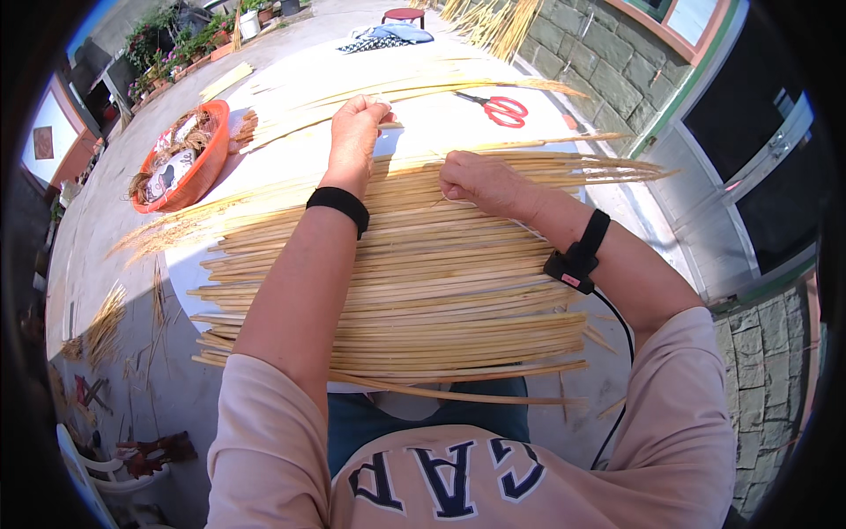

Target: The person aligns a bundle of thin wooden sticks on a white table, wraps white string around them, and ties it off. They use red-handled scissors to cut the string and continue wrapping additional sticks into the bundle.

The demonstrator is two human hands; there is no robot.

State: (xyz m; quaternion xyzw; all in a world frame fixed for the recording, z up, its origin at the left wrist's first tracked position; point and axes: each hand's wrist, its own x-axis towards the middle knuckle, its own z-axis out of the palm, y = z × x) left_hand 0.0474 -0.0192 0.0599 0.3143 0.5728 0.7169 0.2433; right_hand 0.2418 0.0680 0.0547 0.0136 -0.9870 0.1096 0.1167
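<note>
Shirt lettering: large navy block capitals, outlined in white, crossed the chest of the pale pink T-shirt (538,490) and appeared inverted from above.
Wrist label: a small pinkish label, its print too small to read, marked the module on the right black wristband (575,264); a plain black wristband (339,210) encircled the left wrist.
Left hand (354,132): raised at the far edge of the stalks, forearm extended, fingertips drawn together; whether they gripped anything could not be told.
Right hand (480,183): elbow bent outward, forearm angled inward, fingers curled into a loose fist upon the upper stalks; any object inside was hidden.
Straw stalks (441,264): lay side by side across the white table (304,75), beneath both forearms.
Scissors (504,111): red-handled, rested beyond the right hand.
Basin (210,159): orange, stood left of the left hand.
</note>
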